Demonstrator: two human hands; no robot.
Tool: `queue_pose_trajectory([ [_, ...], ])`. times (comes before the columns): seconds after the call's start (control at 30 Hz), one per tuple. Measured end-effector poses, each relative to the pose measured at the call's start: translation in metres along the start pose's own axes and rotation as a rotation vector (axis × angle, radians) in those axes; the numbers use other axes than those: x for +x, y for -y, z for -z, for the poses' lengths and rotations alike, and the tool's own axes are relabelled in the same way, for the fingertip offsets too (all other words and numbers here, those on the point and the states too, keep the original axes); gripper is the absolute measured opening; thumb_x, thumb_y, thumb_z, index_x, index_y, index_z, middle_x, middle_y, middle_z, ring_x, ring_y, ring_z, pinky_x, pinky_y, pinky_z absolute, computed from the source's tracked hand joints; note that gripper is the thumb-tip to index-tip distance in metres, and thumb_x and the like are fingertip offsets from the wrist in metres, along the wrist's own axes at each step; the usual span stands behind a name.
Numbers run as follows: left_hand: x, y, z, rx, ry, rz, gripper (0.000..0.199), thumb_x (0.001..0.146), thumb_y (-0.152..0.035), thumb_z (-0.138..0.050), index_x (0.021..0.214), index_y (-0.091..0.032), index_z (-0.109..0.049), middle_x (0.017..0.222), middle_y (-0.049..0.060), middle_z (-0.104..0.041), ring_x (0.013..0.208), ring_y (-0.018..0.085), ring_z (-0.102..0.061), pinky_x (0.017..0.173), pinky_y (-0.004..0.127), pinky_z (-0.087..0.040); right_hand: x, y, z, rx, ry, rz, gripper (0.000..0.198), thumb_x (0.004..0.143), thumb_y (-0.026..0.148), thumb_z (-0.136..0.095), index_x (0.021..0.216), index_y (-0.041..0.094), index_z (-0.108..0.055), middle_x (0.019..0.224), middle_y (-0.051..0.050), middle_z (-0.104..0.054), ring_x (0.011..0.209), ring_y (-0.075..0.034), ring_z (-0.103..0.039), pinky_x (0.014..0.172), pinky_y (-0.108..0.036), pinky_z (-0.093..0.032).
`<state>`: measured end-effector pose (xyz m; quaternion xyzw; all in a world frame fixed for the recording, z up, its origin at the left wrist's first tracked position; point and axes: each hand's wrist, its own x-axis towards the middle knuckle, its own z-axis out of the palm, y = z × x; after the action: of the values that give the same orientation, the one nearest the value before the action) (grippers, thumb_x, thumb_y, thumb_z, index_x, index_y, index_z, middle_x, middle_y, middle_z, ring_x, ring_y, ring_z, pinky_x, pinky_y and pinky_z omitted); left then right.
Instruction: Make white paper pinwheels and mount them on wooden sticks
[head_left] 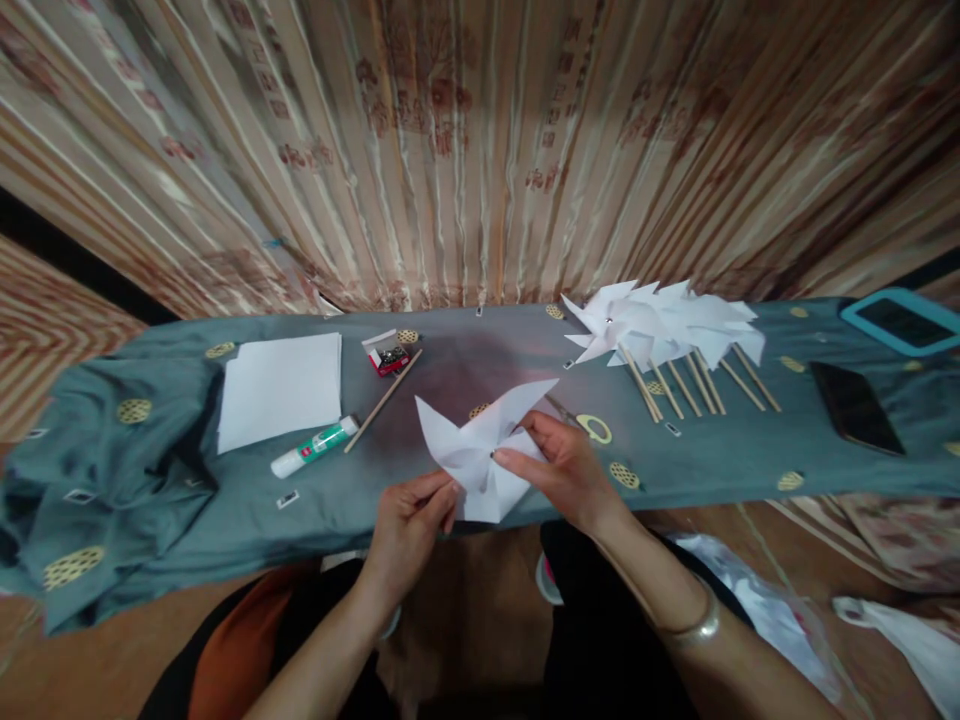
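Note:
A white paper pinwheel (480, 440) is held between my two hands near the table's front edge, its blades curled in to a small dark pin at the centre. My left hand (416, 515) pinches the lower left edge of the paper. With its thumb on the front by the centre pin and its fingers behind, my right hand (566, 465) grips the pinwheel too. Scissors (592, 428) with yellow handles lie just past my right hand. Left of the pinwheel are a bare wooden stick (384, 400) and an open red box of pins (388, 357).
A stack of white paper (281, 390) and a glue stick (315, 447) lie on the left of the cloth-covered table (450, 340). Finished pinwheels on sticks (660, 325) overlap at the right. Beyond them are a phone (856, 405) and a blue-framed tablet (904, 320). A curtain hangs behind.

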<state>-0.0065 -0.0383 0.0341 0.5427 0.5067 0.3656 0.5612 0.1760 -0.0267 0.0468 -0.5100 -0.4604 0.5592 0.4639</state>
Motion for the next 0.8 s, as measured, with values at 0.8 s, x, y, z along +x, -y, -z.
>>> queue_pose_trajectory([
  [0.8,-0.043,0.069,-0.034,-0.631,-0.233,0.392,0.035,0.055,-0.044,-0.079,0.061,-0.011,-0.067,0.040,-0.004,-0.049,0.037,0.003,-0.031,0.042,0.020,-0.017,0.025,-0.024,-0.010,-0.808,0.423,-0.036,0.028,0.069,0.023,-0.064,0.093,0.015,-0.075,0.081,-0.001,-0.072,0.079,-0.019,-0.064,0.064,-0.023,-0.043],
])
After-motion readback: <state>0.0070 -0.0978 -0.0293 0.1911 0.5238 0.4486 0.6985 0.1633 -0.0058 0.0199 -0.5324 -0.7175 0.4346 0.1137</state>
